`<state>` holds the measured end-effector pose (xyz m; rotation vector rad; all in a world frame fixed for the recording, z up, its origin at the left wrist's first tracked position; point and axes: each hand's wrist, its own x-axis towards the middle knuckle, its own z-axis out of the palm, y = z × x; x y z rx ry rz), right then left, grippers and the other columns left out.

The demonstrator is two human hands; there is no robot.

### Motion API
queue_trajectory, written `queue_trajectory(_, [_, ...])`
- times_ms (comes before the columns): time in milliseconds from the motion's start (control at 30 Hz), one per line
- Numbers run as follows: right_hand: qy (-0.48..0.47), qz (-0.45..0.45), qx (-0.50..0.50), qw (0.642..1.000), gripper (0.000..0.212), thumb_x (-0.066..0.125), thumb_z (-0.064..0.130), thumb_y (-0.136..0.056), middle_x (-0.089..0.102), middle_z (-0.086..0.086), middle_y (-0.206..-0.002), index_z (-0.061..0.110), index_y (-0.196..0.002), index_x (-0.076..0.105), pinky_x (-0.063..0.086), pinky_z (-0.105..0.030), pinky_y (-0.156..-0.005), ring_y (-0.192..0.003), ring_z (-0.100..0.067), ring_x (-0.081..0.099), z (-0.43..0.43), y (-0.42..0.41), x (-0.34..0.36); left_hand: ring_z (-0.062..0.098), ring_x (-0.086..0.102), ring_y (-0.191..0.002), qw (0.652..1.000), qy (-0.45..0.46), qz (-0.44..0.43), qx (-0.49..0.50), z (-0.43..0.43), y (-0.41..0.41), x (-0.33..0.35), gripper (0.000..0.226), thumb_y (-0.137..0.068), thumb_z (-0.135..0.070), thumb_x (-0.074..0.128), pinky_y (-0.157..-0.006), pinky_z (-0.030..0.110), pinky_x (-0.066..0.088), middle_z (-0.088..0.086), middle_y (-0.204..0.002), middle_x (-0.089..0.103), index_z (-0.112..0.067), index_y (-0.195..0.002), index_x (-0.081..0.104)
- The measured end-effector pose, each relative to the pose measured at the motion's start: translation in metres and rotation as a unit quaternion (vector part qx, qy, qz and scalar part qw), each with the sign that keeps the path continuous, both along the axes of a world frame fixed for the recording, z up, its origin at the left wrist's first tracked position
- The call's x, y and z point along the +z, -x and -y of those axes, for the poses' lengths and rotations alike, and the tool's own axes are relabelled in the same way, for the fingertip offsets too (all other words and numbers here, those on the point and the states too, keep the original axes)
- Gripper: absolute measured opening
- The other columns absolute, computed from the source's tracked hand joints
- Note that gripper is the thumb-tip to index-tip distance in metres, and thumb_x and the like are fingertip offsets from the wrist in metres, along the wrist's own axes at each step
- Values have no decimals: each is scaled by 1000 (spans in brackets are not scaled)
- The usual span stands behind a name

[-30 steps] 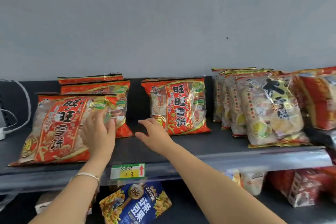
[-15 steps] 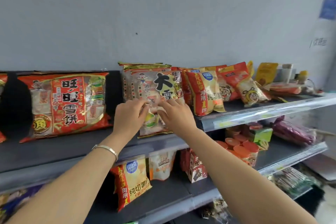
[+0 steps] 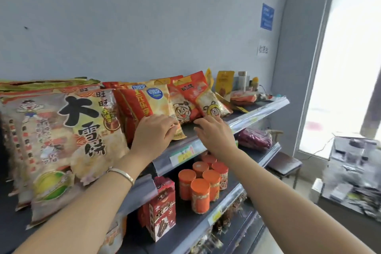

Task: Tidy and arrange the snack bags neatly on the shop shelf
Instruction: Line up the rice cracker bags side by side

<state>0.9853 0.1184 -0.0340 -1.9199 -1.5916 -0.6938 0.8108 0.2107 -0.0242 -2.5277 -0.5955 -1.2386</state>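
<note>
Red-yellow snack bag (image 3: 144,103) stands long axis up, left hand (image 3: 153,134) touching it.

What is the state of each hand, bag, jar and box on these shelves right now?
left hand, on the yellow-red bag, fingers bent, grip unclear
right hand, fingers fairly straight, tips at the red cartoon bag
yellow-red bag, upright
red cartoon bag, tilted
large rice cracker bags, upright in a row
orange-lidded jars, upright, lids on
red box, upright, closed

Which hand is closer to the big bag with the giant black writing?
Left. The left hand sits just right of the big bag; the right hand is farther right, by the shelf edge.
</note>
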Motion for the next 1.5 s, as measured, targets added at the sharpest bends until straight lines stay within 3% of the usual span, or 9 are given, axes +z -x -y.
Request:
queue_trajectory(100, [3, -17, -43, 999, 31, 47, 32, -97, 63, -3, -117, 18, -119, 63, 46, -43, -89, -114, -29, 52, 1, -37, 2, 23, 65, -77, 998, -10, 5, -55, -8, -49, 4, 25, -86, -28, 49, -64, 35, 49, -1, -84, 70, -16, -94, 70])
queue_trajectory(233, [34, -32, -99, 994, 34, 42, 34, -100, 58, 0, -127, 22, -127, 58, 41, -39, -92, -120, -26, 47, 10, -83, 0, 23, 62, -84, 994, 21, -27, -106, -15, -111, -1, 20, -89, -26, 53, -71, 36, 48, -1, -89, 70, -18, -97, 69])
queue_trajectory(433, [40, -79, -136, 987, 33, 43, 31, -99, 57, 1, -130, 22, -128, 57, 40, -40, -97, -124, -25, 44, 13, -155, -7, 20, 58, -94, 992, 61, -47, -100, -34, -187, -13, 18, -92, -28, 51, -77, 32, 42, -4, -99, 67, -21, -99, 66])
queue_trajectory(667, [48, -81, -141, 986, 33, 45, 31, -98, 58, 1, -128, 24, -127, 57, 37, -37, -97, -122, -24, 46, 1, -249, -7, 18, 57, -93, 990, 82, -52, -106, -41, -282, -9, 18, -93, -30, 51, -79, 32, 44, -5, -95, 65, -22, -98, 65])
queue_trajectory(1133, [108, -164, -130, 972, 46, 45, 40, -97, 45, -4, -141, 27, -141, 42, 39, -44, -102, -129, -28, 40, -52, -444, -2, 20, 44, -121, 972, 139, -191, -7, -73, -469, 12, 46, -93, -41, 47, -96, 35, 38, 0, -131, 50, -26, -136, 41])
queue_trajectory(1500, [77, -208, -136, 965, 47, 46, 40, -97, 44, -6, -138, 23, -140, 40, 45, -42, -95, -122, -28, 47, -129, -532, 4, 31, 28, -136, 954, 167, -242, 65, -153, -614, 22, 74, -88, -44, 55, -109, 43, 31, 11, -149, 28, -19, -148, 19])
